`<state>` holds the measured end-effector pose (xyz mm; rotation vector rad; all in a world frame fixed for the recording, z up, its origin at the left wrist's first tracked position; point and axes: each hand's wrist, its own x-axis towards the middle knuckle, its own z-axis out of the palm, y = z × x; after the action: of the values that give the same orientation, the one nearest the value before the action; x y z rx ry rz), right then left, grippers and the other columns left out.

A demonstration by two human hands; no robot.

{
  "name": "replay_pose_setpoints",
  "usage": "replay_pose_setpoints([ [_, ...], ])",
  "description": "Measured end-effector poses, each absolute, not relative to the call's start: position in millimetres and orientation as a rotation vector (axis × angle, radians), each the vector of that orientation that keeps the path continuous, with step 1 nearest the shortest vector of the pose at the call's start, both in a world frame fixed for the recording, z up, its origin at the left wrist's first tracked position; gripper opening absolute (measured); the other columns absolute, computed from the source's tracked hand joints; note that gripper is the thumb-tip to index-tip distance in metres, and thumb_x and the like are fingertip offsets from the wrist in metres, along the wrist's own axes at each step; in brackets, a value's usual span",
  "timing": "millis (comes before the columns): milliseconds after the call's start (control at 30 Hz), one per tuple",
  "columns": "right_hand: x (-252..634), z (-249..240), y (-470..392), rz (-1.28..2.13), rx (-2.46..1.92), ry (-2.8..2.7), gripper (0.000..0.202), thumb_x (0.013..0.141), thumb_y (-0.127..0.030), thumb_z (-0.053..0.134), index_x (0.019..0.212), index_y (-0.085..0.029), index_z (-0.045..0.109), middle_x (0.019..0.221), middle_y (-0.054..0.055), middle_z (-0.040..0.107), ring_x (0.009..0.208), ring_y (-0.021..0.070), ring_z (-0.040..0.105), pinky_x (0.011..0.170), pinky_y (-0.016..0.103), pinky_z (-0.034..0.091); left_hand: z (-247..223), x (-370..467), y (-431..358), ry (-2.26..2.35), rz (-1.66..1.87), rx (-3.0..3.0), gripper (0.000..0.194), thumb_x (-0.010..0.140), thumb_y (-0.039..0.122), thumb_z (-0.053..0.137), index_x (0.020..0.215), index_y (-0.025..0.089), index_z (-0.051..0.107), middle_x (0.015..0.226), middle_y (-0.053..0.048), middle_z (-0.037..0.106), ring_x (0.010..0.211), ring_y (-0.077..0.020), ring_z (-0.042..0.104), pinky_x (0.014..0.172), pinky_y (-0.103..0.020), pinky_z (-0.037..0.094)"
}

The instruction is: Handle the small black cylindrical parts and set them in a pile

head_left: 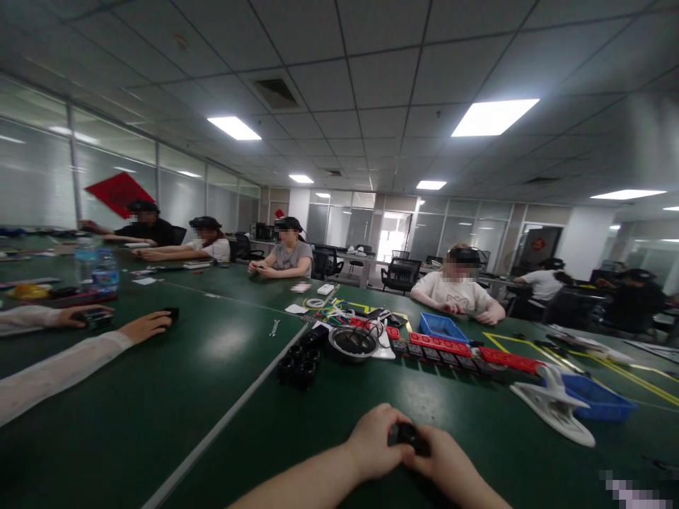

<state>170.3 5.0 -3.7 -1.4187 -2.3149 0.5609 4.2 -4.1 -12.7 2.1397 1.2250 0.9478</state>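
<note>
Both of my hands meet low in the view, just above the green table [297, 452]. Between them is a small black rounded part [407, 437], partly covered by the fingers, so its exact kind does not show. My left hand [375, 440] wraps round its left side, thumb and fingers closed on it. From the other side my right hand [443, 452] grips it too, with its fingertips partly hidden. Beyond my hands, to the left, stands a cluster of black cylindrical parts [300, 366]. A metal bowl [354, 353] holding dark items sits beside that cluster.
Past the bowl runs a row of red and black plastic pieces [440, 346]. Blue trays [443, 326] and a white clamp-like stand [554, 406] are to the right. At left, a co-worker's sleeved arms [68, 371] reach over the table near water bottles [105, 272]. Other people sit around.
</note>
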Motion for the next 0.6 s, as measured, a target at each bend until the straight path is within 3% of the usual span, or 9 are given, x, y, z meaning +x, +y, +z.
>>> replay_pose_setpoints([
  [200,159,-5,-16,0.161,-1.518,-2.263,0.025,0.071,-0.035,0.055,0.086,-0.016,0.06,0.083,0.008,0.064,0.082,0.0253,0.058,0.071,0.033,0.04,-17,4,-10,1.266,0.964,2.091,0.033,0.067,0.023,0.065,0.099,0.019,0.057,0.088,-0.001,0.051,0.077,-0.0162,0.049,0.071,-0.027,0.039],
  [367,174,-3,-12,0.647,-1.215,-2.324,0.044,0.062,-0.023,0.062,0.105,-0.014,0.056,0.101,0.008,0.061,0.093,0.0236,0.055,0.08,0.032,0.04,-15,2,-16,1.217,0.945,2.086,0.032,0.066,0.023,0.066,0.097,0.019,0.057,0.09,-0.001,0.053,0.081,-0.0164,0.05,0.073,-0.026,0.039],
  [500,181,-1,-6,0.937,-1.176,-2.24,0.036,0.062,-0.016,0.057,0.097,-0.013,0.059,0.096,0.006,0.063,0.091,0.0228,0.056,0.081,0.031,0.04,-14,2,-16,1.19,0.935,2.067,0.034,0.064,0.022,0.068,0.096,0.019,0.057,0.096,-0.002,0.054,0.088,-0.018,0.049,0.077,-0.027,0.038],
  [600,176,-4,-4,0.854,-1.267,-2.251,0.026,0.06,-0.017,0.059,0.085,-0.014,0.059,0.083,0.003,0.065,0.08,0.0208,0.058,0.069,0.027,0.042,-14,3,-15,1.186,0.923,2.044,0.034,0.064,0.022,0.068,0.096,0.02,0.057,0.095,-0.001,0.053,0.087,-0.0174,0.049,0.076,-0.026,0.038],
])
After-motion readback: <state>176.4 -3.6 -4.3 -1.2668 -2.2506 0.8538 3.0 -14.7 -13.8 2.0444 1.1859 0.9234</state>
